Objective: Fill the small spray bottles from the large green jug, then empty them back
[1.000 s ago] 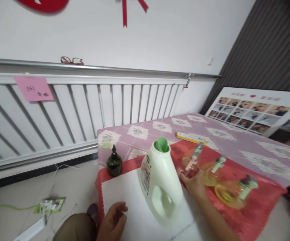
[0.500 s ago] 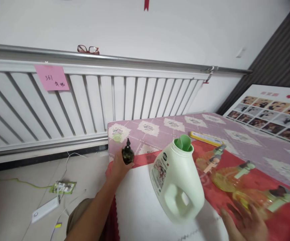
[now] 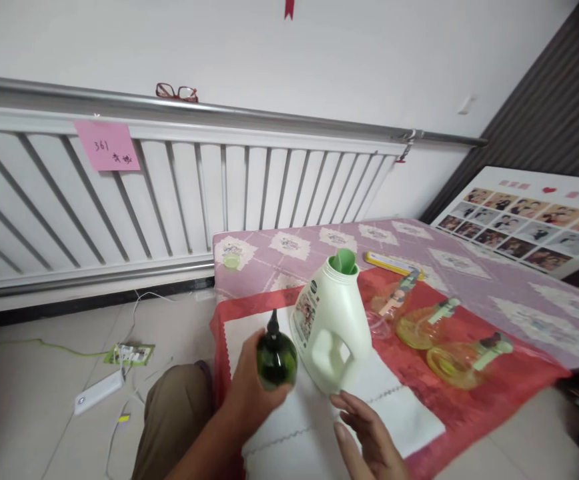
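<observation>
My left hand [image 3: 249, 383] is wrapped round a dark green glass bottle [image 3: 278, 363] with a pointed stopper, held upright over the white cloth [image 3: 289, 440]. My right hand [image 3: 367, 437] has its fingers apart and holds nothing; its fingertips are close to the base of a pale green detergent jug [image 3: 342, 313]. Whether they touch the jug I cannot tell. The jug stands uncapped on the white cloth, with a green spout in its mouth. To its right, several clear bottles with yellow liquid, one of them a yellow bottle [image 3: 457, 363], rest on the red cloth [image 3: 509, 393].
A small pale green cap [image 3: 231, 261] sits at the table's far left corner. Behind the bottles lies a yellow and white box [image 3: 394, 265]. A white radiator [image 3: 249, 183] lines the wall. On the floor are cables and a white power strip [image 3: 99, 392].
My left hand has brought the green bottle nearer to me and rightward. My right hand has moved left, from beside the yellow bottles to near the jug's base. The view has shifted slightly.
</observation>
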Tool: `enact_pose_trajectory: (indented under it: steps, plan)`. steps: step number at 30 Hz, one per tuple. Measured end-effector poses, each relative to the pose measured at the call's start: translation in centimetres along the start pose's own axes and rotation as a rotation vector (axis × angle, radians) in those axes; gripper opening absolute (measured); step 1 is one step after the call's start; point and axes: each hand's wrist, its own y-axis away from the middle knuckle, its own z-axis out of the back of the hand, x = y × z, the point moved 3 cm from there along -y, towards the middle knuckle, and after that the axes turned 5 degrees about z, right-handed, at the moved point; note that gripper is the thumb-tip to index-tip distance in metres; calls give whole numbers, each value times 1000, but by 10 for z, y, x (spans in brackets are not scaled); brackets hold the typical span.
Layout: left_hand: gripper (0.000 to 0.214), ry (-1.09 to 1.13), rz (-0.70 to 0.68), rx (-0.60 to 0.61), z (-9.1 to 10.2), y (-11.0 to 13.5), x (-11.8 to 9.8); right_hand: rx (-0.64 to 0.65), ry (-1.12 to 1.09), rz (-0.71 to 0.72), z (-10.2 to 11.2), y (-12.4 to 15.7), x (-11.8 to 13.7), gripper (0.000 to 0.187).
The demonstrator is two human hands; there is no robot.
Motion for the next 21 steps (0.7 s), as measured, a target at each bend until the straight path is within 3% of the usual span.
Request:
enact_pose_trajectory:
  steps: [3,7,17,21]
  plan:
    - [89,23,19,35,-15,47,3,53,3,-17,-26,4,0,41]
    - [77,-58,-21,27,-29,76,10,50,-37,-70,-48,5,4,48]
    - [69,-195,-63,9,-31,77,2,-64,-12,-89,-63,-1,19,39]
    - [69,-205,-66,3,-31,76,0,-72,8,-64,-65,-4,25,28]
